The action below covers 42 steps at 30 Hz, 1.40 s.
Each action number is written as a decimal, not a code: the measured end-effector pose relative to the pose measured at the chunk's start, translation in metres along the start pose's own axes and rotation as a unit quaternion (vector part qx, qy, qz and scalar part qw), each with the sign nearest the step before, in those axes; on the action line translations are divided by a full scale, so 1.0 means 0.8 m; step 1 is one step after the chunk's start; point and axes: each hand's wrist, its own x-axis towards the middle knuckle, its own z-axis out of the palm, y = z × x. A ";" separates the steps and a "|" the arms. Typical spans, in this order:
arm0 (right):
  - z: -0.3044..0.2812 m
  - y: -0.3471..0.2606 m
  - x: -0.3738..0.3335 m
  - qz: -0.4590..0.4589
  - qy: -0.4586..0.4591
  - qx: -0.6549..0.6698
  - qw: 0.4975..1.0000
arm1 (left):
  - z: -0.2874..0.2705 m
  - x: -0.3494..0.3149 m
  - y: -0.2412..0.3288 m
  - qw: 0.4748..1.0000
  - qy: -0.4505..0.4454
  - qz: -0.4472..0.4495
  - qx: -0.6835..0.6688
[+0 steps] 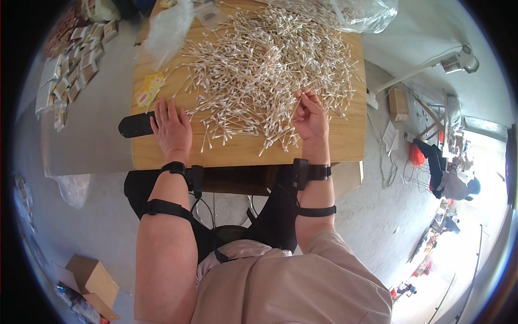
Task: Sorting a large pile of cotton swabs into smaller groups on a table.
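Observation:
A large heap of cotton swabs [270, 65] with white tips and pale sticks spreads over the wooden table [245, 154]. Over the heap's near right side, my right hand [311, 116] is closed, thumb and fingers pinched together. Whatever they hold is too small to make out. My left hand [172, 129] rests palm down with fingers stretched out, left of the heap. It touches or partly covers a flat black object [136, 125] that juts past the table's left edge. Just beyond the left fingertips lie yellow and white packets [150, 89].
Clear plastic bags [170, 29] lie at the table's far left, and another large clear bag [367, 13] at the far right. On a grey surface to the left sit many small packs [75, 70]. A lamp arm [415, 73] reaches in at right; a person [453, 181] sits beyond.

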 end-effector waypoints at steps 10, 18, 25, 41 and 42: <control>0.055 -0.004 -0.037 -0.346 0.094 -0.701 0.616 | 0.001 0.000 -0.003 1.000 0.003 -0.001 0.000; 0.036 0.033 -0.085 -0.272 0.114 -0.577 0.761 | 0.000 -0.002 -0.001 1.000 0.013 0.003 -0.008; 0.023 0.095 -0.119 -0.104 0.024 -0.322 0.941 | -0.001 0.000 -0.001 1.000 0.014 0.010 -0.011; 0.028 0.156 -0.179 -0.032 -0.186 -0.743 0.642 | -0.002 0.002 -0.003 1.000 0.019 0.010 0.007; 0.037 0.145 -0.175 -0.025 -0.192 -0.717 0.670 | -0.003 0.001 -0.005 1.000 0.020 0.012 0.004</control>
